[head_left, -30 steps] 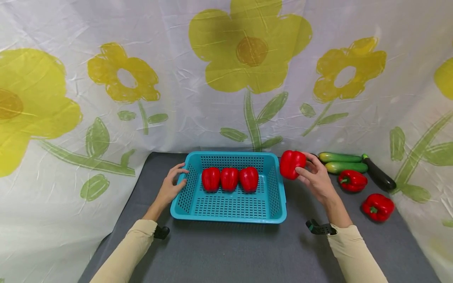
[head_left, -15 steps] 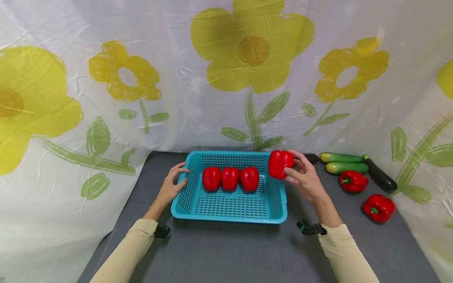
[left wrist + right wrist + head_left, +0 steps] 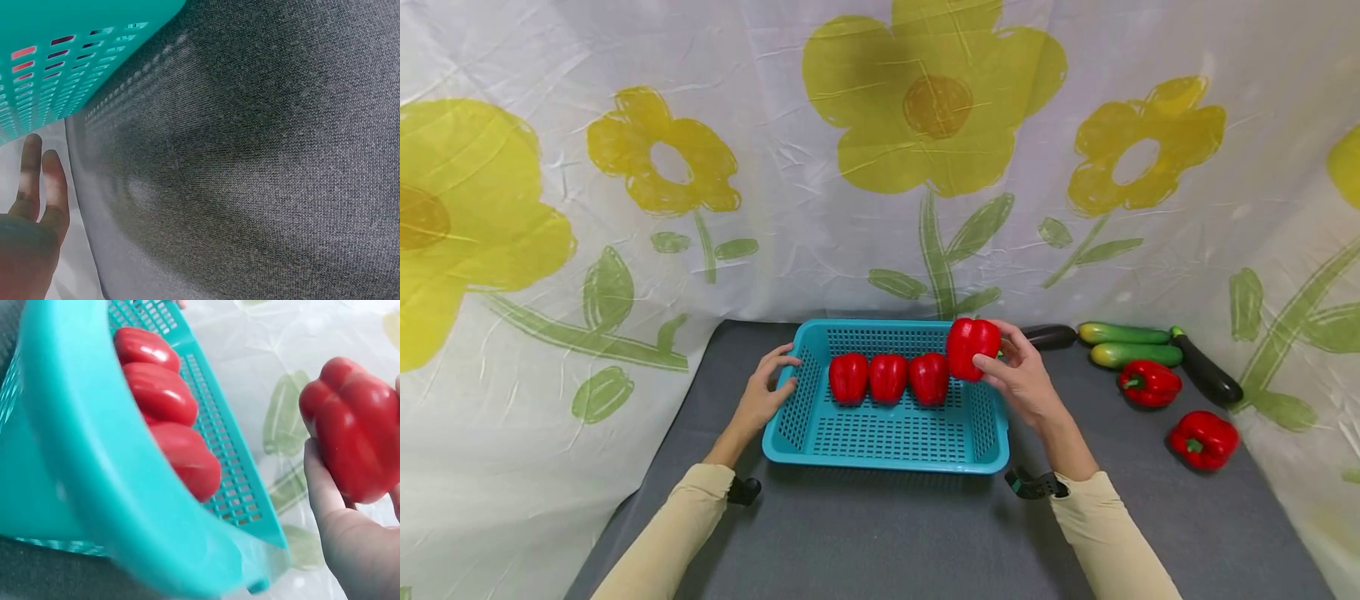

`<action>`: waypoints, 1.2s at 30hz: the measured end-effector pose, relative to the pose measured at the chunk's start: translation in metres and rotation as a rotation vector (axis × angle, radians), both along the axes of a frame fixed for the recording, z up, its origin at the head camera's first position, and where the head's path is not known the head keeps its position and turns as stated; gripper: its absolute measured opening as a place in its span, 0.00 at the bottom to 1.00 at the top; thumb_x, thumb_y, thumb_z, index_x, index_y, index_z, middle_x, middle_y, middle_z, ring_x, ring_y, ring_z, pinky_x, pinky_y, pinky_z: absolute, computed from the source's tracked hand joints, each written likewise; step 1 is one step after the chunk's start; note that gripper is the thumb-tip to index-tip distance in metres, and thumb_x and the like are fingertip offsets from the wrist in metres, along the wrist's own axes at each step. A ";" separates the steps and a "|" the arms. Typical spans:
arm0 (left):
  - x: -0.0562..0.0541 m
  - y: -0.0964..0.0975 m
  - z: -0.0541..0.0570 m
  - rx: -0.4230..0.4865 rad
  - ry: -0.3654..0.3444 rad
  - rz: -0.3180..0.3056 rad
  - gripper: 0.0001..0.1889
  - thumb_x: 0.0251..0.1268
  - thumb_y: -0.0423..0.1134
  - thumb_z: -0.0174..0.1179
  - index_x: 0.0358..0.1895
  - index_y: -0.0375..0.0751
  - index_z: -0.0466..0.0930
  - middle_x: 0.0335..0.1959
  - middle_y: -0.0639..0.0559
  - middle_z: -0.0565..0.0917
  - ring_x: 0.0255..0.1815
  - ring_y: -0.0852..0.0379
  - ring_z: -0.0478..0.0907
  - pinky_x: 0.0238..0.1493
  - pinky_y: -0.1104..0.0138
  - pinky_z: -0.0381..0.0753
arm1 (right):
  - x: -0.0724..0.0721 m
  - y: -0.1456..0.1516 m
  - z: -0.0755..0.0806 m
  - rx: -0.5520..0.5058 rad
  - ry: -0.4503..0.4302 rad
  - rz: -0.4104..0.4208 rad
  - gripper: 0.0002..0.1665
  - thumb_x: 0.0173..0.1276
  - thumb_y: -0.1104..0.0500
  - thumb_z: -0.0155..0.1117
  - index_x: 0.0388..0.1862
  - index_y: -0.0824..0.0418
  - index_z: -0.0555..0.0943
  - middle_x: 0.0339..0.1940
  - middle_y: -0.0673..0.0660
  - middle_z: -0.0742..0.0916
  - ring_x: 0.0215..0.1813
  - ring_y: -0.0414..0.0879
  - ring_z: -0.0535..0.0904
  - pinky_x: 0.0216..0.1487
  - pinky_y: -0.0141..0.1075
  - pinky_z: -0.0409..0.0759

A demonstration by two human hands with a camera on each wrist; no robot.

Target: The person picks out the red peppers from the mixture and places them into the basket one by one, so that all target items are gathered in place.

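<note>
My right hand (image 3: 1018,375) holds a red bell pepper (image 3: 972,348) between thumb and fingers, above the right part of a turquoise plastic basket (image 3: 883,465). In the right wrist view this bell pepper (image 3: 356,431) is held clear of the basket. Three more red bell peppers (image 3: 887,379) stand in a row inside, towards the back. My left hand (image 3: 763,396) grips the basket's left rim, thumb and forefinger over the edge. Two of its fingers (image 3: 55,187) show below the basket's outer wall (image 3: 69,69) in the left wrist view.
On the right of the dark grey table (image 3: 880,533) lie two red bell peppers, one further back (image 3: 1150,384) and one nearer (image 3: 1202,441). Behind them are two green cucumbers (image 3: 1135,355), an eggplant (image 3: 1206,367) and another dark eggplant (image 3: 1051,337). A flowered cloth (image 3: 805,250) hangs at the back.
My right hand has carried the bell pepper leftwards, from beside the basket's right rim to above its inside, uncovering more of the dark eggplant behind. The left hand stays at the left rim.
</note>
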State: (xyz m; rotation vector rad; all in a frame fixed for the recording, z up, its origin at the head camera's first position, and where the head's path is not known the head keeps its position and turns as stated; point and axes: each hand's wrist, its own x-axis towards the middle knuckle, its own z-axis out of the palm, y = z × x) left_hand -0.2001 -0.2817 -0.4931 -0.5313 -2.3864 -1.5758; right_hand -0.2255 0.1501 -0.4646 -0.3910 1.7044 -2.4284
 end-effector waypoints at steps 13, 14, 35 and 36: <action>0.001 0.001 0.002 -0.002 0.011 0.003 0.14 0.67 0.15 0.54 0.55 0.16 0.74 0.71 0.22 0.61 0.71 0.22 0.56 0.55 0.35 0.67 | -0.002 -0.021 0.001 0.178 0.004 0.046 0.33 0.69 0.67 0.68 0.71 0.62 0.70 0.64 0.64 0.76 0.57 0.60 0.76 0.51 0.47 0.83; 0.001 0.000 0.001 -0.003 0.008 0.004 0.14 0.67 0.15 0.54 0.55 0.16 0.74 0.71 0.22 0.61 0.71 0.22 0.56 0.55 0.35 0.67 | -0.001 -0.023 0.001 0.193 0.006 0.051 0.33 0.69 0.67 0.68 0.71 0.62 0.70 0.64 0.64 0.76 0.57 0.60 0.76 0.50 0.47 0.83; 0.000 0.000 -0.001 0.007 0.005 0.001 0.14 0.67 0.16 0.54 0.55 0.17 0.75 0.71 0.23 0.61 0.71 0.23 0.56 0.56 0.35 0.67 | 0.001 -0.061 0.002 0.245 0.053 0.147 0.33 0.67 0.65 0.70 0.70 0.61 0.72 0.65 0.64 0.76 0.61 0.63 0.75 0.52 0.55 0.81; 0.000 0.000 -0.002 0.008 0.004 0.002 0.14 0.67 0.16 0.54 0.55 0.17 0.75 0.72 0.23 0.61 0.71 0.23 0.56 0.56 0.35 0.67 | 0.001 -0.063 0.002 0.248 0.053 0.149 0.33 0.67 0.65 0.71 0.71 0.61 0.72 0.65 0.64 0.76 0.61 0.63 0.76 0.52 0.55 0.81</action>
